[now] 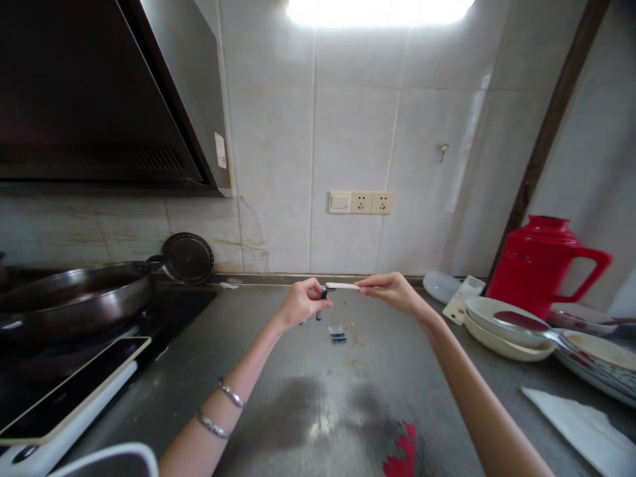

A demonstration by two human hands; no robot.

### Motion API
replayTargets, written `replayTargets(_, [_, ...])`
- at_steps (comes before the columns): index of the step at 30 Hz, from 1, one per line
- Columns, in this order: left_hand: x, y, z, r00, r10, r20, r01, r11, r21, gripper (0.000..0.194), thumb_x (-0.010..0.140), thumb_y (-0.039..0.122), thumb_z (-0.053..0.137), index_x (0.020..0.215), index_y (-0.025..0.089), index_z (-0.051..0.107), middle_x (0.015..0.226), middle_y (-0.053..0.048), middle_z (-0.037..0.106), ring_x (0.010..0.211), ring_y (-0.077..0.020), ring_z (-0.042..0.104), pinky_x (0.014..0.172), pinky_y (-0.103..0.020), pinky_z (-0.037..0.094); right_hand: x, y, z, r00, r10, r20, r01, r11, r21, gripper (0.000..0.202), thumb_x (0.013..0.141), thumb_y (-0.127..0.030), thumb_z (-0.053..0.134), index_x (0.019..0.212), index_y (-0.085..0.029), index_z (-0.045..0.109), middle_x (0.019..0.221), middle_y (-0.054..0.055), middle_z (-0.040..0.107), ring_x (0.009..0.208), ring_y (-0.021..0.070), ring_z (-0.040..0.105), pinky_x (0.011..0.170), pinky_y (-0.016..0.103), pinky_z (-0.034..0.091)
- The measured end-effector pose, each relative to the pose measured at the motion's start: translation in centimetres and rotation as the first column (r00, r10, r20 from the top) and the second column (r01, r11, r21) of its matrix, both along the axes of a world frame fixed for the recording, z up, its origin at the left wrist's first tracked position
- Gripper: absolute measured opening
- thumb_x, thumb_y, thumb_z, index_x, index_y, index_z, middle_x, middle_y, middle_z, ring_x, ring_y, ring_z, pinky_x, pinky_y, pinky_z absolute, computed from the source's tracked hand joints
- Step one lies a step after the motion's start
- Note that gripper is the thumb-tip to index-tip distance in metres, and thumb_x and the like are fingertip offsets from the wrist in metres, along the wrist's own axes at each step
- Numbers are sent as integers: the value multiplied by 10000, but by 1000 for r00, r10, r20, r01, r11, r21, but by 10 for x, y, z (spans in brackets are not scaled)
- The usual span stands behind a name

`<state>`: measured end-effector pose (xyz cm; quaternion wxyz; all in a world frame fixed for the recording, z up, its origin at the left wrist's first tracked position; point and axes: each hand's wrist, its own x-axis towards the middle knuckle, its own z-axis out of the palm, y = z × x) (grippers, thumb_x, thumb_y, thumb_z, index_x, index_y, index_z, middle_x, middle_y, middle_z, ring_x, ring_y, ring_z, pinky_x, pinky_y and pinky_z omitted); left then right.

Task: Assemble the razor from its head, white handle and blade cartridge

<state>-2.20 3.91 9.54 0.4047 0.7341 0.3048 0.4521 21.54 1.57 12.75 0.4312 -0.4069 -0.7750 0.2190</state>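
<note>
Both of my hands are raised over the metal counter (pixel 303 391), with one small tool between them. My left hand (pixel 304 303) is closed around its dark metal end, and a thin dark piece hangs below those fingers. My right hand (pixel 392 291) pinches the other end of the slim white part (pixel 342 286), which lies almost level. Its exact kind is too small to make out. Below the hands, a little clear packet (pixel 338 336) with dark blue strips lies on the counter.
At left, a pan (pixel 79 298) sits on the stove, with a phone-like device (pixel 74 384) in front. A round black disc (pixel 187 258) leans on the wall. Stacked dishes (pixel 511 331), a red thermos jug (pixel 536 265) and a white sheet (pixel 581 424) are at right.
</note>
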Motion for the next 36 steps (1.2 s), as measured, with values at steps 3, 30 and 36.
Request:
replayTargets(3, [-1, -1, 1, 1000, -3, 9, 3, 1000, -3, 314, 578, 267, 738, 674, 158, 459, 702, -27, 676, 631, -144, 629, 571, -230, 455, -3, 2, -3, 1000, -29, -12, 29, 1000, 13, 335, 691, -422, 641, 907, -177, 717, 932, 70, 701, 881, 253, 631, 779, 334, 483])
replayTargets(30, [-8, -2, 10, 999, 15, 29, -15, 1000, -4, 311, 575, 218, 734, 648, 161, 437, 683, -25, 682, 621, -135, 625, 575, -225, 451, -8, 7, -9, 996, -5, -94, 5, 1000, 1, 354, 695, -422, 645, 944, -178, 706, 977, 72, 688, 916, 254, 624, 803, 334, 480])
replayTargets(36, [-8, -1, 9, 1000, 24, 18, -24, 1000, -7, 309, 567, 227, 736, 644, 156, 445, 679, -27, 680, 611, -137, 624, 574, -228, 450, -13, 7, -11, 997, 16, -81, -18, 999, -26, 355, 691, -412, 647, 940, -166, 708, 967, 76, 691, 902, 251, 626, 802, 334, 475])
